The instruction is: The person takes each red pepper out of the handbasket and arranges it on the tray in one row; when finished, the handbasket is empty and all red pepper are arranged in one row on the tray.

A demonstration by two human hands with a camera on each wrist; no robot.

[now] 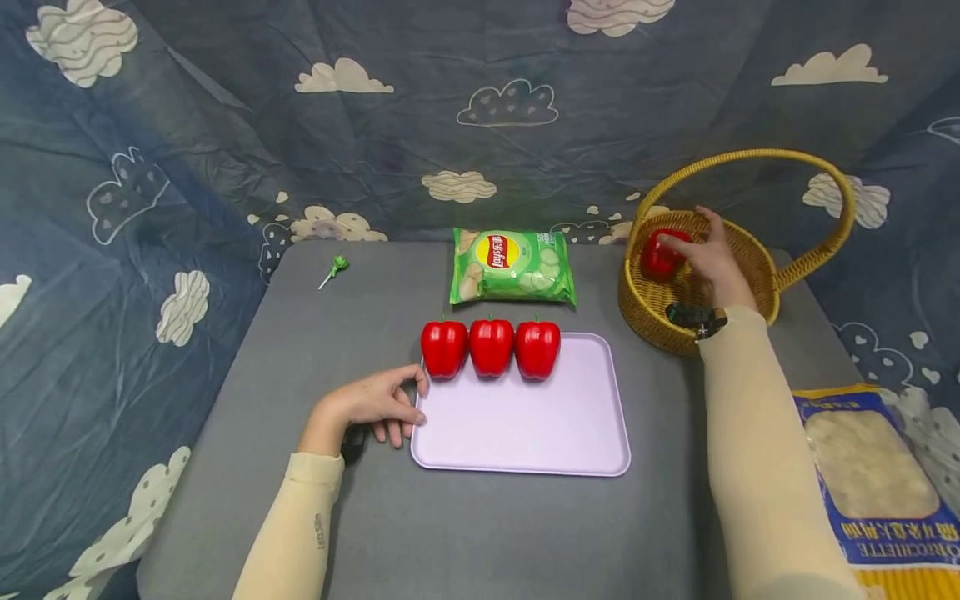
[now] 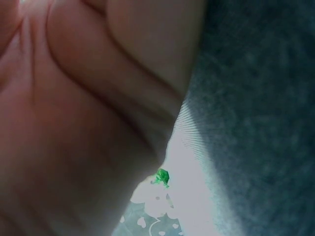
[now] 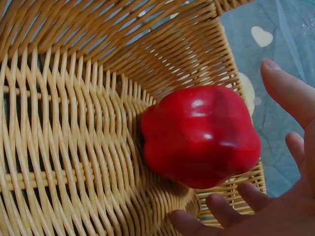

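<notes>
Inside the wicker basket (image 1: 637,308), at back right, a red bell pepper (image 3: 202,135) lies against the woven wall. My right hand (image 1: 712,258) reaches over the basket's rim beside this pepper. In the right wrist view its thumb and fingers (image 3: 224,209) are spread around the pepper's near side, with a gap between thumb and pepper. Three more red bell peppers (image 1: 491,348) stand in a row along the back edge of a lilac tray (image 1: 525,425). My left hand (image 1: 378,404) rests at the tray's left rim, thumb and index fingertip at the edge, other fingers loosely bent.
A green bag of Lay's chips (image 1: 513,267) lies behind the tray. At back left is a green lollipop (image 1: 337,265). A blue and yellow bag of orecchiette (image 1: 870,475) lies at the right edge. The basket's tall handle (image 1: 750,156) arches above it.
</notes>
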